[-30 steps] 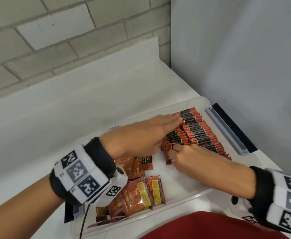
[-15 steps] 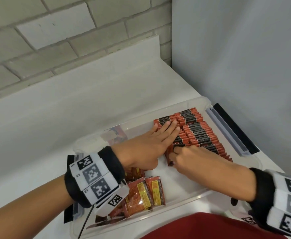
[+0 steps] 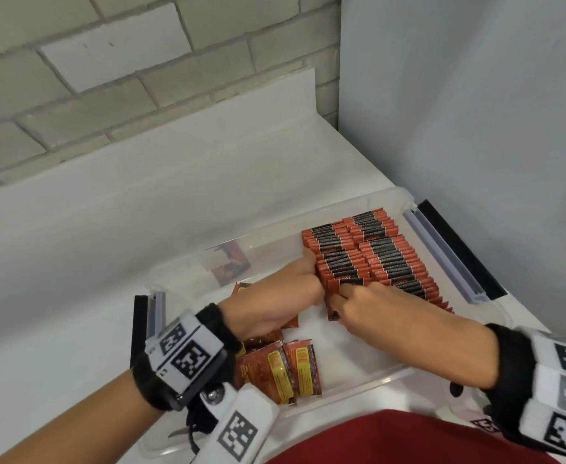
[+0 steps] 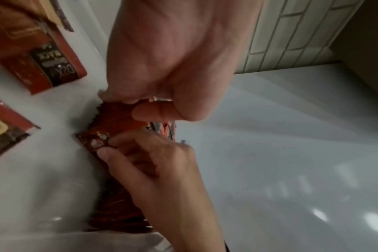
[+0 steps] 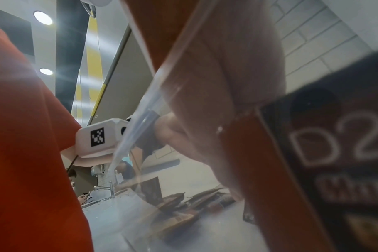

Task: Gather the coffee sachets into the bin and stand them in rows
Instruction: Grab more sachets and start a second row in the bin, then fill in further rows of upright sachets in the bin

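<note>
A clear plastic bin (image 3: 368,383) holds rows of red-and-black coffee sachets (image 3: 388,259) standing on edge in its right half. Loose sachets (image 3: 274,370) lie flat in the near left part. My left hand (image 3: 303,279) is at the left end of the front row, fingers curled, and its thumb (image 4: 153,110) pinches the front sachets (image 4: 117,119). My right hand (image 3: 345,296) pinches the lower corner of the frontmost sachet (image 5: 313,162). The left-hand fingertips are hidden behind the row.
The bin sits on a white counter (image 3: 140,212) in a corner between a brick wall (image 3: 107,78) and a grey panel (image 3: 476,112). Grey-and-black clips (image 3: 442,252) run along the bin's right end. A small card (image 3: 229,266) shows through the far wall.
My left hand came off the top of the rows, dropped to the left end of the front row and curled its fingers. My right hand stayed at the frontmost sachet.
</note>
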`<move>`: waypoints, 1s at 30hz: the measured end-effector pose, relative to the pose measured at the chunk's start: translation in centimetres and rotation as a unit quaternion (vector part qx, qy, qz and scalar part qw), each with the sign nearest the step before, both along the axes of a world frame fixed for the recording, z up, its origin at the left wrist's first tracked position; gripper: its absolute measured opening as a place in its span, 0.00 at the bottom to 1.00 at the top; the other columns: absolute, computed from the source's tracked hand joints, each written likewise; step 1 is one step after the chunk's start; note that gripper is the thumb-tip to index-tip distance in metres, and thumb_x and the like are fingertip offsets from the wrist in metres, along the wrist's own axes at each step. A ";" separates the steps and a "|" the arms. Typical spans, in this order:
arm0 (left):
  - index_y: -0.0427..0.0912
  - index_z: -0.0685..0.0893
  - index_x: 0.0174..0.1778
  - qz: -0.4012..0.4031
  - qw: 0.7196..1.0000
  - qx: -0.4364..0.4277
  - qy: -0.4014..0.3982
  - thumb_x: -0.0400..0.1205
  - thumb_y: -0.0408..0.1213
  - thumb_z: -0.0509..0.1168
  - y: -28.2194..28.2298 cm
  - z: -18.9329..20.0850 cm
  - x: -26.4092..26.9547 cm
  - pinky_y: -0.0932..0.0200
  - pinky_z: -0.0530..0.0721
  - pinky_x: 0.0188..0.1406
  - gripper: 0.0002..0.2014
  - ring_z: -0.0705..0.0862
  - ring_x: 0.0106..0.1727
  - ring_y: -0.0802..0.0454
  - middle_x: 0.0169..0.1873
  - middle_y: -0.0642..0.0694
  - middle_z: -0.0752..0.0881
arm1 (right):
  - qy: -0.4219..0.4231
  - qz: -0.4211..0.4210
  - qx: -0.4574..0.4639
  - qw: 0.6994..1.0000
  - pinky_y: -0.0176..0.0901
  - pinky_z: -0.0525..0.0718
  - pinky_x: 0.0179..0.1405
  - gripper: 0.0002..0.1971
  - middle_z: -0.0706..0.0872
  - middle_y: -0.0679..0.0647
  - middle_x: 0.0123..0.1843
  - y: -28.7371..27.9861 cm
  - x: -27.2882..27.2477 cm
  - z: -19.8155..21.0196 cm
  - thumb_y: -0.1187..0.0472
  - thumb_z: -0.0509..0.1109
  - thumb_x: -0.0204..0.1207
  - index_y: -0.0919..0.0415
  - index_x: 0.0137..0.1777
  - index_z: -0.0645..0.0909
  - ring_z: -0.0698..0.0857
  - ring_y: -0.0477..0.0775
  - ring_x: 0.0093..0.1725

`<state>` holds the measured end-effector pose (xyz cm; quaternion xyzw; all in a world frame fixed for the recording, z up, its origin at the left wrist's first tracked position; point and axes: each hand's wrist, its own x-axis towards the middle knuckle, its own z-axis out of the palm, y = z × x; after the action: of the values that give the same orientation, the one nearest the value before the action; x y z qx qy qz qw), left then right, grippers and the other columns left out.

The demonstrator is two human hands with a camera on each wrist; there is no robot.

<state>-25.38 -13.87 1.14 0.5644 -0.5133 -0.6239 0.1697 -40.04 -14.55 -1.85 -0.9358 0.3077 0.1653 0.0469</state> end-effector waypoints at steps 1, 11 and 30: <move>0.52 0.74 0.58 0.033 0.999 -0.002 0.018 0.60 0.24 0.55 0.0 -0.1 -0.2 0.63 0.74 0.57 0.31 0.77 0.64 0.53 0.62 0.40 0.82 | 0.000 0.002 0.002 1.000 0.51 0.85 0.53 0.21 0.79 0.59 0.65 0.1 -0.1 0.2 0.72 0.60 0.81 0.64 0.74 0.70 0.85 0.62 0.58; 0.51 0.77 0.46 0.150 0.987 0.014 0.048 0.74 0.10 0.48 -0.7 0.0 -0.2 0.59 0.72 0.63 0.28 0.73 0.55 0.58 0.45 0.48 0.79 | 0.049 0.013 0.003 0.999 0.52 0.83 0.53 0.20 0.81 0.59 0.63 0.3 -0.1 1.9 0.77 0.60 0.79 0.65 0.70 0.73 0.84 0.64 0.60; 0.31 0.79 0.61 0.157 0.974 0.132 0.096 0.72 0.08 0.46 0.7 -0.9 -0.9 0.72 0.78 0.30 0.28 0.76 0.37 0.56 0.42 0.40 0.78 | 0.025 -0.084 0.042 0.995 0.54 0.81 0.63 0.25 0.70 0.61 0.70 1.2 0.9 1.0 0.73 0.62 0.81 0.65 0.77 0.64 0.75 0.61 0.67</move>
<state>-26.24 -13.18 0.20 0.5930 -0.3128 -0.7029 0.2374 -39.10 -13.39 -0.84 -0.8995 0.3790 0.1969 0.0918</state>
